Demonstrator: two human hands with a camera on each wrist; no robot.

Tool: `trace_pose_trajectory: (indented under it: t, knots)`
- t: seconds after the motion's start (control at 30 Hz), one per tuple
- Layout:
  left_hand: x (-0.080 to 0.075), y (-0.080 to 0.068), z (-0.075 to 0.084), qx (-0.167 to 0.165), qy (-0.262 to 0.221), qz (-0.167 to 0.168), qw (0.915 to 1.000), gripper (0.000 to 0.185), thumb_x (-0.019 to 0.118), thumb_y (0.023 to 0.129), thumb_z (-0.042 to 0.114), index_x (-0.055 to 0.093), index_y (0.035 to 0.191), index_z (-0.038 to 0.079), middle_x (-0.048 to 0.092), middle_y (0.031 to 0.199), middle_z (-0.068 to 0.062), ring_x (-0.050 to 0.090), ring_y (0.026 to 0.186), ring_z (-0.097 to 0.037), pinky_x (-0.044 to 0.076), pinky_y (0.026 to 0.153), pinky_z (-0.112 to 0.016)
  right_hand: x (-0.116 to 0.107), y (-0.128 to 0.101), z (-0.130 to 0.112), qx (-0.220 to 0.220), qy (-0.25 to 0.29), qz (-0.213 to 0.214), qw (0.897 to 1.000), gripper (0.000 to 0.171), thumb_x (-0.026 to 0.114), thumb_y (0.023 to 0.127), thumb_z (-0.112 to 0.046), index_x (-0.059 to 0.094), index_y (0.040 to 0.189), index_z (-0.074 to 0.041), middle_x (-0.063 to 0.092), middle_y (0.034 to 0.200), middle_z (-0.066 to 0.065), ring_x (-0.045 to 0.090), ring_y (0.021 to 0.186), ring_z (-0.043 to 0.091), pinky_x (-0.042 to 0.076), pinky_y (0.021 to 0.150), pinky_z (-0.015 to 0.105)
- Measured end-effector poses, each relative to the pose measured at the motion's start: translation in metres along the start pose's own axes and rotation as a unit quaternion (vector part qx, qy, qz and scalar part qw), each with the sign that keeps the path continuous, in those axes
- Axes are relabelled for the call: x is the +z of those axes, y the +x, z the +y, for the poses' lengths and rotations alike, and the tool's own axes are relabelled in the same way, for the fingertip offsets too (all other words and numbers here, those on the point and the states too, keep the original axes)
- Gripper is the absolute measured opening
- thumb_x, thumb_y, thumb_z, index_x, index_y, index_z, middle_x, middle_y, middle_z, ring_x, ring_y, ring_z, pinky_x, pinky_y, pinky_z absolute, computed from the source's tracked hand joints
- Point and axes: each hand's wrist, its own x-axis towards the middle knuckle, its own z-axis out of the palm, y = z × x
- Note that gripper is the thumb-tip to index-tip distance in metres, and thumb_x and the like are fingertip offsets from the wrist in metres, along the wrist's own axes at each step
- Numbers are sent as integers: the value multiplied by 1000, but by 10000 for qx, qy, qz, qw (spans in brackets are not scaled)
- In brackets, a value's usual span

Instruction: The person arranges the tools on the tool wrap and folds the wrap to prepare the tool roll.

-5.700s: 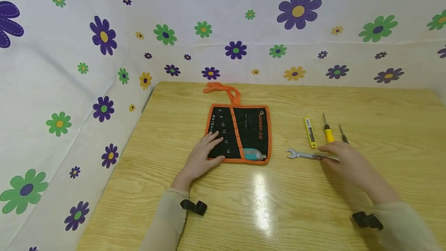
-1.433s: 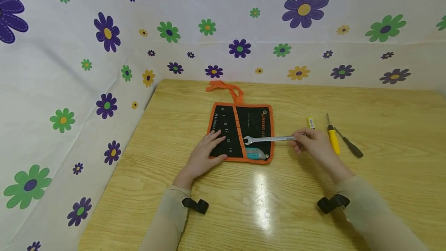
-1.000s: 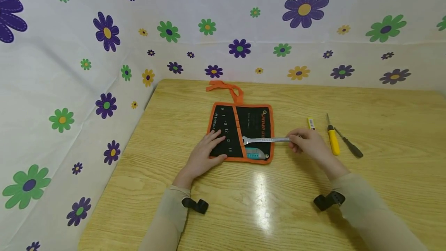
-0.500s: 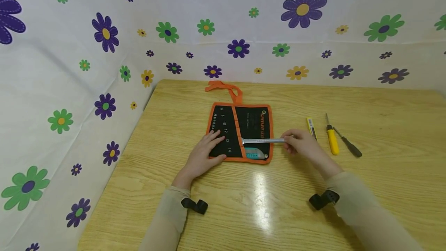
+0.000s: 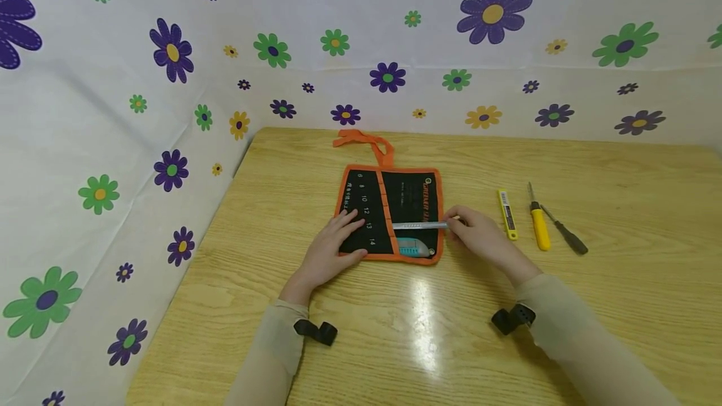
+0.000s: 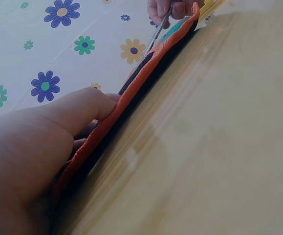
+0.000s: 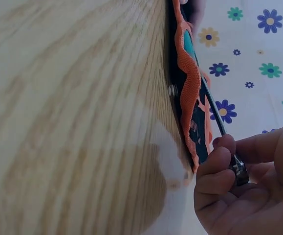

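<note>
A black tool pouch [image 5: 406, 199] with orange trim and pocket numbers lies flat on the table. My left hand [image 5: 327, 254] rests on its left part, fingers extended over the numbered pockets; in the left wrist view the thumb [image 6: 95, 107] lies along the orange edge. Between thumb and fingers my right hand [image 5: 479, 238] pinches the near end of a silver wrench [image 5: 420, 226]. The wrench's far head is hidden inside a pocket near the 13, and its shaft crosses the pouch. In the right wrist view the held wrench end [image 7: 239, 171] shows. A teal utility knife [image 5: 413, 247] sits in the lowest pocket.
Right of the pouch lie a slim yellow tool [image 5: 507, 215] with a label, a yellow-handled screwdriver [image 5: 539, 227] and a dark-handled screwdriver [image 5: 568, 237]. An orange tie strap [image 5: 361, 138] trails behind the pouch. A flower-print cloth [image 5: 429, 49] stands behind the wooden table [image 5: 361, 343].
My right hand has picked the wrench up off the table, carried it left over the pouch and slid its head into the pocket. The left hand has stayed on the pouch.
</note>
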Motion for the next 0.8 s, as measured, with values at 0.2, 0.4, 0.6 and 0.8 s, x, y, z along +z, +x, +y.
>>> trace_pose_trajectory:
  t: [0.2,0.4,0.6,0.8]
  knots:
    - [1,0,-2,28,7,19,10000,63,55,85,51,41,138,20,27,148,1,14,138,-17,13,111,-41,3,2,-5,-119,-237,-66,9996,24,40,98,-20,56,106,-6,55,77,10,44,60,17,37,53,28]
    - [1,0,-2,33,-30,36,10000,63,57,85,49,41,138,19,27,147,1,15,138,-18,13,111,-41,5,5,-8,-133,-471,-218,9986,27,39,98,-22,55,111,-5,56,84,8,47,68,18,38,57,28]
    - [0,0,0,36,-46,62,10000,62,58,85,47,41,138,19,29,147,0,16,138,-19,14,111,-42,8,7,-9,-286,-819,-324,9957,28,39,98,-21,54,113,-3,55,85,8,46,70,19,37,59,29]
    - [-1,0,2,20,-65,41,10000,62,59,85,45,41,138,19,29,147,0,16,138,-19,14,111,-42,2,1,-3,-641,-908,-96,9938,23,51,92,-11,58,112,-2,62,101,12,56,86,22,46,70,35]
